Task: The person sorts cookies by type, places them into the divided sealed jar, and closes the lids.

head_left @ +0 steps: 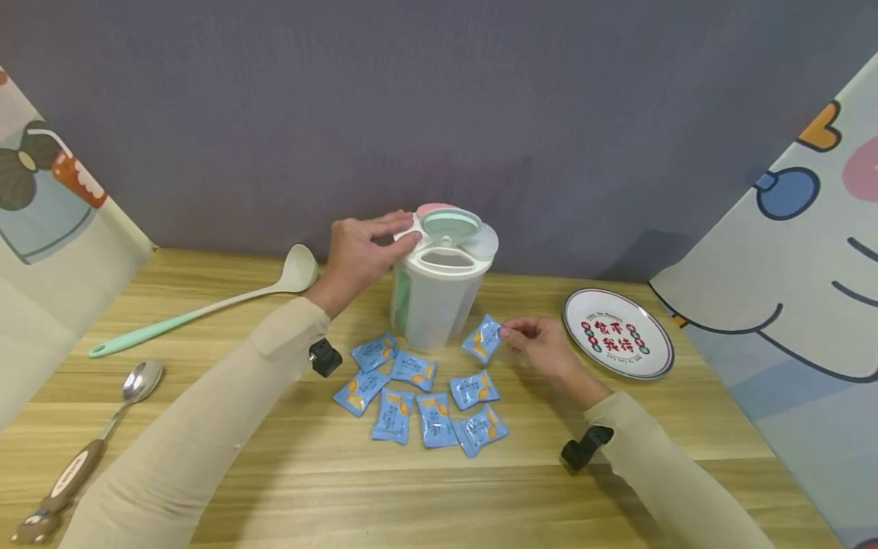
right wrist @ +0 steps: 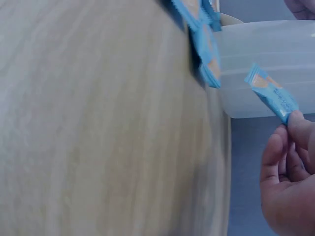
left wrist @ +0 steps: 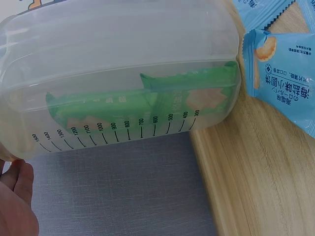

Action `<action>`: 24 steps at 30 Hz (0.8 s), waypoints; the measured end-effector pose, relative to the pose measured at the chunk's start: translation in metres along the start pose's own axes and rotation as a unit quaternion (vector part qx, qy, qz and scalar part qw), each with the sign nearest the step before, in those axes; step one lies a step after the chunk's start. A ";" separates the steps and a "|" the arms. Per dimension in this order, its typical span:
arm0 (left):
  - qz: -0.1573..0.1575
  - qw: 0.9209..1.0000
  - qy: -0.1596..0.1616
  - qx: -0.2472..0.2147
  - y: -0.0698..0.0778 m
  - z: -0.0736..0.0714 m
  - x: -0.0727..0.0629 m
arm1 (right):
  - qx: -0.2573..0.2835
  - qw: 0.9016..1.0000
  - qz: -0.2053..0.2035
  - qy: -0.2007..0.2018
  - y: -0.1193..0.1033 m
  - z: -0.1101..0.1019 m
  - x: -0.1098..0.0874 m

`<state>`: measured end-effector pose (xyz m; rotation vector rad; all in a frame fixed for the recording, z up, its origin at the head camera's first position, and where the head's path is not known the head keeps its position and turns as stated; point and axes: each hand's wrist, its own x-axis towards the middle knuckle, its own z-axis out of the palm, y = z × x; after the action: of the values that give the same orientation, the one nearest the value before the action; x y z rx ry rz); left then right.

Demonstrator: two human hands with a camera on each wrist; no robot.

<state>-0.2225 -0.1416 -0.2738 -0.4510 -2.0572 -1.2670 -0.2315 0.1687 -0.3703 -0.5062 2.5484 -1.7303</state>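
Observation:
A translucent storage canister (head_left: 442, 305) with a white lid stands at the back of the table, its green flap (head_left: 450, 224) raised behind an oval opening. My left hand (head_left: 363, 248) grips the lid's left edge, thumb on top. Green snack packets (left wrist: 118, 105) show through the canister's marked wall in the left wrist view. Between thumb and fingertips, my right hand (head_left: 545, 351) pinches a blue snack packet (head_left: 483, 338) by one end, held up just right of the canister. Several more blue packets, such as one printed with biscuits (left wrist: 283, 73), lie in front of the canister.
A round plate with red writing (head_left: 617, 334) lies to the right. On the left are a white ladle with a green handle (head_left: 206, 309) and a metal spoon with a brown bear handle (head_left: 89, 457). A grey panel (head_left: 439, 114) rises behind the table.

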 end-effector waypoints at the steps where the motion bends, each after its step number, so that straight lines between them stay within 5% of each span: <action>1: 0.000 1.000 -0.001 0.001 0.000 0.000 0.000 | 0.009 1.000 -0.008 0.004 -0.001 -0.002 -0.001; 10: -0.003 1.000 -0.004 0.000 0.002 -0.001 -0.001 | 0.089 0.991 -0.094 0.033 -0.018 -0.016 -0.004; 24: -0.002 1.000 0.001 0.001 0.002 0.000 -0.001 | 0.176 0.968 -0.170 0.060 -0.070 -0.021 -0.006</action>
<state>-0.2207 -0.1408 -0.2733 -0.4429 -2.0588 -1.2667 -0.2123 0.1659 -0.2996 -0.8800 2.2432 -2.3302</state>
